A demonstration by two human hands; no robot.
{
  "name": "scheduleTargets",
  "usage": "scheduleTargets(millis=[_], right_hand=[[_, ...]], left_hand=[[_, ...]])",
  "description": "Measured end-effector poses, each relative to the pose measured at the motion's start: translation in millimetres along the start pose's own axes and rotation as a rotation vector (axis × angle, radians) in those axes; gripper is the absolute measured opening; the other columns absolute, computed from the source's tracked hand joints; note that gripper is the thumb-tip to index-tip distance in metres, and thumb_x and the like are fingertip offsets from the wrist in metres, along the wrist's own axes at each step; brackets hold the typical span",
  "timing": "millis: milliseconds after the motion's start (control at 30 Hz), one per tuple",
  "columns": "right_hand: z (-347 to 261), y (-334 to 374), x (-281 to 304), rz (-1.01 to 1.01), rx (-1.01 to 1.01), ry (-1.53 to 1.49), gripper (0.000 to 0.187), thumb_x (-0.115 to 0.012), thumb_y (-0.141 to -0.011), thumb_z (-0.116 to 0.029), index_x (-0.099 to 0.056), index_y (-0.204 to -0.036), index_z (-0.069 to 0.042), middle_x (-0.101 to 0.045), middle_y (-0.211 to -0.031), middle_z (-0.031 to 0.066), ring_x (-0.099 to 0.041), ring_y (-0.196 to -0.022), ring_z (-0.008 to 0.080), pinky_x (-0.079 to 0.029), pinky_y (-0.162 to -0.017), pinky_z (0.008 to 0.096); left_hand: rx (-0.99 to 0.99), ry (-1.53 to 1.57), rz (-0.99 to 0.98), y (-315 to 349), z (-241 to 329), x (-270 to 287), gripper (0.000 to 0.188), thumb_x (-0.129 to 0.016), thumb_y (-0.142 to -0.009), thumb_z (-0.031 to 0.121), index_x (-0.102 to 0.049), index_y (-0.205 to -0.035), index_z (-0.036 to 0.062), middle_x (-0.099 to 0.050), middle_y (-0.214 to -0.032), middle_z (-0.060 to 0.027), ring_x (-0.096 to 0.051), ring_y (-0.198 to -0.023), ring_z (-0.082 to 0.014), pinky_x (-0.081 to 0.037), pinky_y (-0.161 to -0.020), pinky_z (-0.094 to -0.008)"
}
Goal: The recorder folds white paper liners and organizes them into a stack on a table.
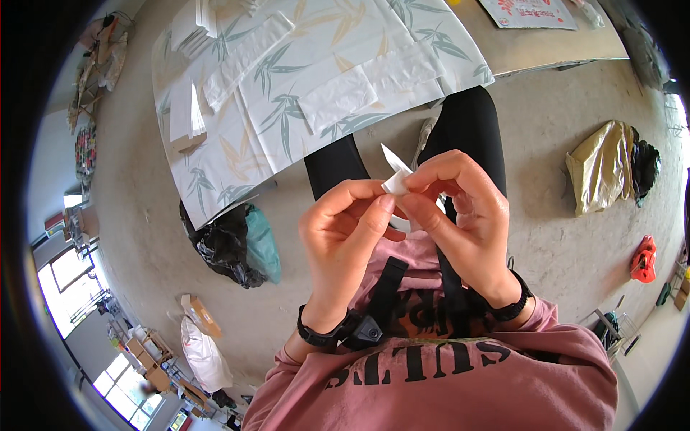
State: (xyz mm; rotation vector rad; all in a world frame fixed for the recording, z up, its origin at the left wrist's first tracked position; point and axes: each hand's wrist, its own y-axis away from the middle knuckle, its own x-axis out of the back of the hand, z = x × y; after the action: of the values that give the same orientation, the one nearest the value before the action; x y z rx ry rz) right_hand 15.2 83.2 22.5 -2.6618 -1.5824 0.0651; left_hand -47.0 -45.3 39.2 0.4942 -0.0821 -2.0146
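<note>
Above my lap, both hands meet at a small white piece (395, 182) that looks like folded paper or film, with a pointed end sticking up. My left hand (345, 230) pinches its left edge between thumb and forefinger. From the other side, the thumb and forefinger of my right hand (463, 215) grip it too. The fingertips hide part of the piece, so its exact kind cannot be made out. Beyond the hands is a table with a leaf-printed cloth (284, 154). On it lie flat translucent plastic bags (338, 98) and stacks of white cards (188, 115).
Black and teal plastic bags (262, 244) lie on the floor by the table's near left corner. A second table (532, 50) stands at the far right. On the right floor sit a gold-coloured sack (604, 169) and a red bag (644, 260). A white sack (205, 352) lies at lower left.
</note>
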Motion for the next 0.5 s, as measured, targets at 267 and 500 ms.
scheduleTargets(millis=[267,500], right_hand=[[-1.7,0.4,2.6,-0.034,-0.077,-0.073,0.015,-0.066,-0.079,0.004,-0.066,-0.093,-0.001,-0.062,-0.083,0.0027,-0.054,-0.071,0.0091,-0.044,-0.064,0.0233],[-4.9,-1.2,8.1,-0.108,0.001,0.035,0.023,-0.069,-0.075,0.003,-0.066,-0.097,-0.002,-0.062,-0.083,0.0043,-0.057,-0.075,0.0132,-0.045,-0.066,0.0255]], left_hand=[[-0.009,-0.165,0.014,1.8,-0.1,2.5,0.009,-0.061,-0.088,-0.001,-0.063,-0.094,-0.006,-0.065,-0.084,-0.0059,-0.064,-0.074,-0.0091,-0.056,-0.065,-0.0228],[-0.108,-0.259,0.003,-1.1,-2.3,5.8,0.005,-0.063,-0.085,-0.003,-0.063,-0.089,-0.0046,-0.066,-0.084,-0.0041,-0.065,-0.075,-0.0088,-0.052,-0.065,-0.0206]])
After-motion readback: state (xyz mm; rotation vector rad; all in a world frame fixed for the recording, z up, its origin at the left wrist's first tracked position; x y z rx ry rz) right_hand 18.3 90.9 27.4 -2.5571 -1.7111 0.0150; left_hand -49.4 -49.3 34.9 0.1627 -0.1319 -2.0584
